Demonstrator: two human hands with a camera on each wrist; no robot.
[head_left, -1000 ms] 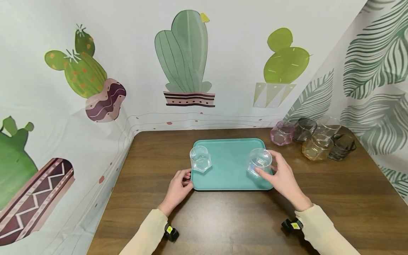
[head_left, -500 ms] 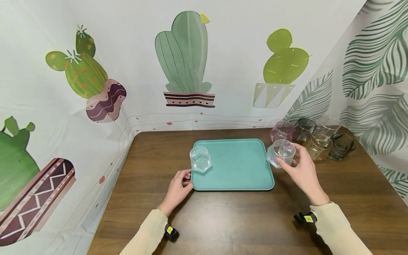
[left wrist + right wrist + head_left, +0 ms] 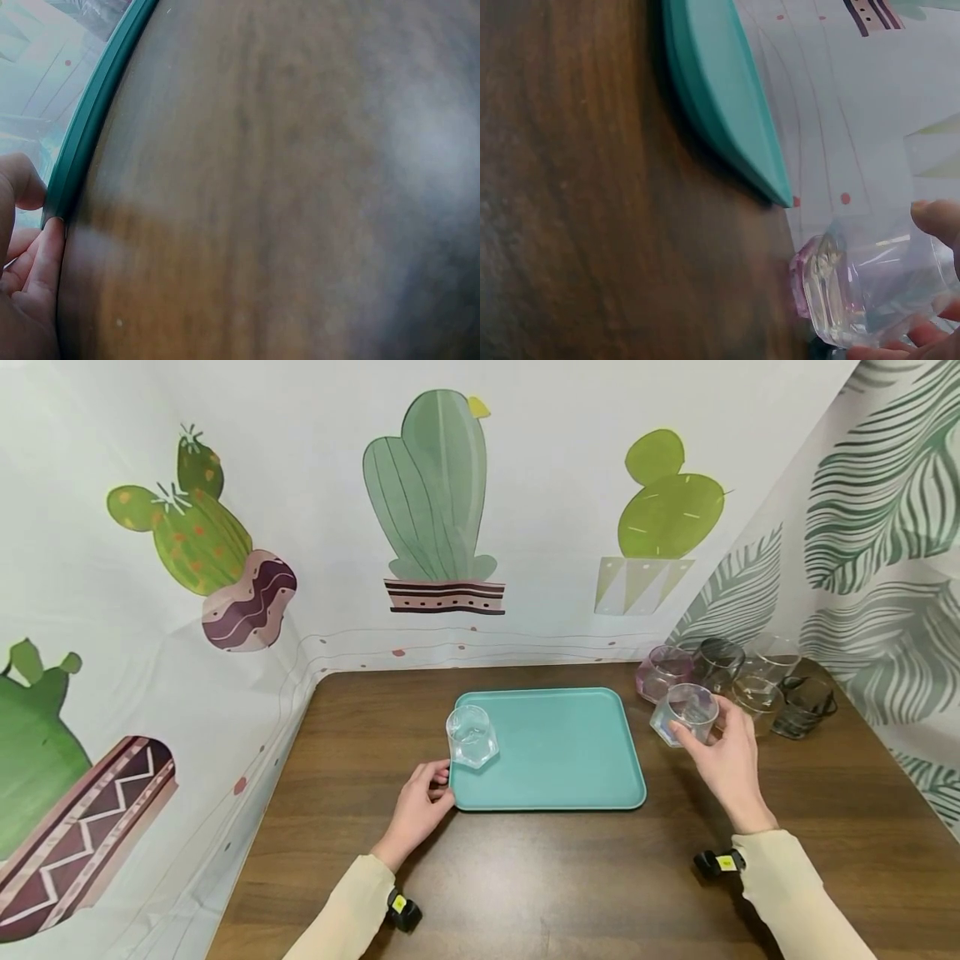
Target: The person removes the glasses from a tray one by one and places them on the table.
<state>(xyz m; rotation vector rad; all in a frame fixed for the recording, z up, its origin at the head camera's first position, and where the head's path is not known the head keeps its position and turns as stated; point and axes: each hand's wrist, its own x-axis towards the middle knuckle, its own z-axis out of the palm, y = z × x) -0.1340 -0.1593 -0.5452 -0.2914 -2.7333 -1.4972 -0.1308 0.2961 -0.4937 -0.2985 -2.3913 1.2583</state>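
A teal tray [image 3: 551, 752] lies flat on the wooden table, with one clear faceted glass [image 3: 472, 739] standing at its left side. My left hand [image 3: 420, 800] pinches the tray's left rim near the front corner; in the left wrist view its fingertips meet at the rim [image 3: 82, 127]. Right of the tray, my right hand [image 3: 723, 760] grips another clear glass [image 3: 684, 714] between thumb and fingers, roughly upright and in front of the pink glass. The right wrist view shows this clear glass [image 3: 885, 277] from the side, thumb and fingers around it.
A pink glass [image 3: 660, 670], a dark grey glass [image 3: 717, 662], a clear glass [image 3: 774, 656], an amber glass [image 3: 761, 702] and a dark glass [image 3: 805, 706] stand clustered at the back right. A printed cactus cloth [image 3: 555, 527] hangs behind the table.
My right hand has lifted the clear glass off the tray's right side and carried it right, towards the clustered glasses. The left hand and tray stay in place.
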